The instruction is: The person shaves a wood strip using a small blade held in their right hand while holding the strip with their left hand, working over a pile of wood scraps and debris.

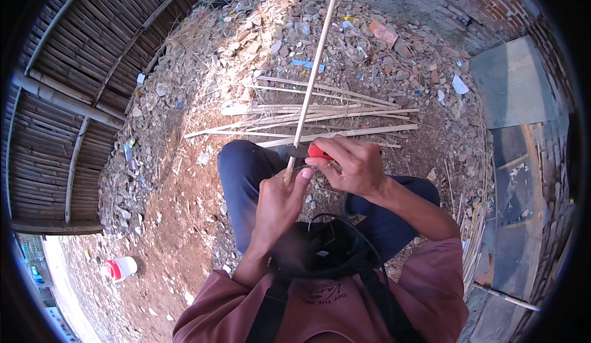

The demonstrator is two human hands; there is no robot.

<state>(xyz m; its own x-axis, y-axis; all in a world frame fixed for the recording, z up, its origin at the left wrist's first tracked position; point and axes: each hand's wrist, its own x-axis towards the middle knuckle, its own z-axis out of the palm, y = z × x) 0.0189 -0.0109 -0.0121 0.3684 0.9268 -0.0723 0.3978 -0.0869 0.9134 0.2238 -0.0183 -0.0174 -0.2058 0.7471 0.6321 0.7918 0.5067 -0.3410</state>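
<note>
- head view: the pale wooden strip (317,60) has its near end at the left hand (277,204) and runs far and slightly right, away from the person, its long axis nearly straight out over the rubble ground (166,201).
- the key relation, as i judge it, is the crossing: the dark blade of the red-handled tool (317,152) lies sideways across the strip, just far of the left thumb, with its handle to the right.
- whether the blade is biting into the wood or only resting against it, i cannot tell.
- the left hand is nearer the strip; it is closed narrowly around the near end, thumb lying along the right side.
- the right hand (356,165) is just right of the strip, fingers curled around the red handle, its thumb close to the left thumb; whether the two touch is unclear.
- beyond the knees, a loose spread of similar strips (369,131) lies on the ground, mostly running left to right, so roughly crosswise to the held one.
</note>
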